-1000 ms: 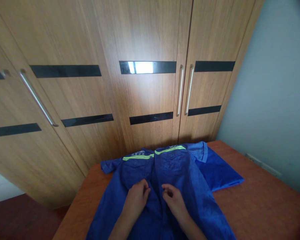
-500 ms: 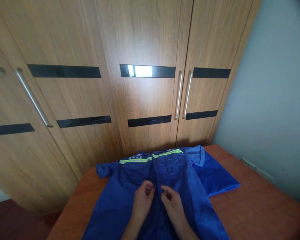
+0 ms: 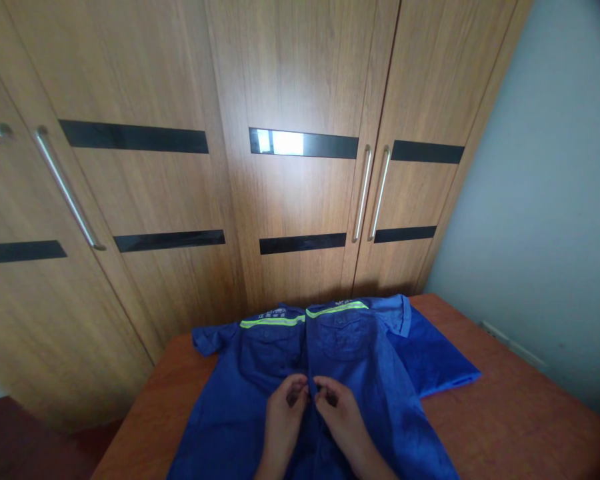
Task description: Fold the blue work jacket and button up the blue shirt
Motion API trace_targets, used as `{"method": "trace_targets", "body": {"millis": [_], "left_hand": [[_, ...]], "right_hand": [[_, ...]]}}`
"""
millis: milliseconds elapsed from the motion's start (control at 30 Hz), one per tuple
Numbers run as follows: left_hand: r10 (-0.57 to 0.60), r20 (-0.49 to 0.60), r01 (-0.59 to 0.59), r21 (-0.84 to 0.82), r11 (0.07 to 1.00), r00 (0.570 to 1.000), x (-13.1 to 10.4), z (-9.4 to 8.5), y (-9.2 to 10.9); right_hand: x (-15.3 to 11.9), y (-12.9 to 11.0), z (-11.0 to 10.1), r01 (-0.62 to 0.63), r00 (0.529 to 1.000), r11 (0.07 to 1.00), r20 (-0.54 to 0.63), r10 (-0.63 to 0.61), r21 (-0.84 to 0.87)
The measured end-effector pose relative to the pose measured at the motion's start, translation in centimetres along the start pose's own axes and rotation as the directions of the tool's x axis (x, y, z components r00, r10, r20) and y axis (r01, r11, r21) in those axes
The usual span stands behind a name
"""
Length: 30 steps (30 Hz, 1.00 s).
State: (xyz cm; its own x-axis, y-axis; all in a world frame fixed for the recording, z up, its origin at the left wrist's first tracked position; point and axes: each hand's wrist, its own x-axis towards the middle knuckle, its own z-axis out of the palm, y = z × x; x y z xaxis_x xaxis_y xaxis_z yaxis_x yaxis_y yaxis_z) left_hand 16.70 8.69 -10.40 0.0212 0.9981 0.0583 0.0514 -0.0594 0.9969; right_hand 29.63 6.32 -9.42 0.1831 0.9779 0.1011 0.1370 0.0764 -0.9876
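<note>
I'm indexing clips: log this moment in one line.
left hand: at shirt opening; right hand: at shirt opening; shirt: spread on table

On my feed I see a blue short-sleeved shirt (image 3: 325, 363) spread front-up across a reddish-brown table (image 3: 510, 427), bright yellow-green strips (image 3: 275, 322) crossing its chest.

Shirt (image 3: 230, 413) lies on table (image 3: 520, 427), collar end toward wardrobe (image 3: 305, 193), which stands behind the table. Cloth (image 3: 435, 367) on table to right of shirt, partly overlapped by the shirt's right-side sleeve (image 3: 397, 313). Left hand (image 3: 286, 407) and right hand (image 3: 341, 410) side by side over the shirt's middle, one each side of its front edge. Wall (image 3: 545, 167) right of wardrobe; floor (image 3: 30, 447) left of table.
</note>
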Motion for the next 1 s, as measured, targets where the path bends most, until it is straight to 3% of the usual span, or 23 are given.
{"method": "trace_targets", "body": {"millis": [200, 333, 533, 767, 900, 1000], "left_hand": [[0.005, -0.005, -0.005, -0.003, 1.0, 1.0, -0.3, -0.1, 0.5], [-0.034, -0.013, 0.033, -0.079, 0.996, 0.999, -0.1, -0.3, 0.5], [-0.069, -0.007, 0.067, -0.146, 0.987, 0.998, 0.0, -0.3, 0.5], [-0.081, 0.017, 0.083, -0.18, 0.98, 0.997, -0.1, -0.3, 1.0], [-0.079, 0.026, 0.082, -0.18, 0.98, 0.997, -0.1, -0.3, 0.9], [-0.077, 0.035, 0.082, -0.18, 0.98, 0.996, -0.1, -0.3, 0.8]], "right_hand": [[0.0, 0.0, 0.1, 0.017, 1.0, 0.999, 0.011, -0.016, -0.04], [-0.3, -0.4, 0.2, 0.055, 0.995, 0.992, 0.086, -0.046, -0.115], [-0.4, -2.1, -0.8, 0.25, 0.956, 0.919, 0.229, -0.184, -0.304], [0.6, -2.3, -1.2, 0.308, 0.946, 0.883, 0.214, -0.243, -0.354], [1.0, -1.8, -1.0, 0.272, 0.959, 0.888, 0.177, -0.22, -0.37], [1.4, -1.9, -1.0, 0.273, 0.957, 0.869, 0.211, -0.2, -0.412]]}}
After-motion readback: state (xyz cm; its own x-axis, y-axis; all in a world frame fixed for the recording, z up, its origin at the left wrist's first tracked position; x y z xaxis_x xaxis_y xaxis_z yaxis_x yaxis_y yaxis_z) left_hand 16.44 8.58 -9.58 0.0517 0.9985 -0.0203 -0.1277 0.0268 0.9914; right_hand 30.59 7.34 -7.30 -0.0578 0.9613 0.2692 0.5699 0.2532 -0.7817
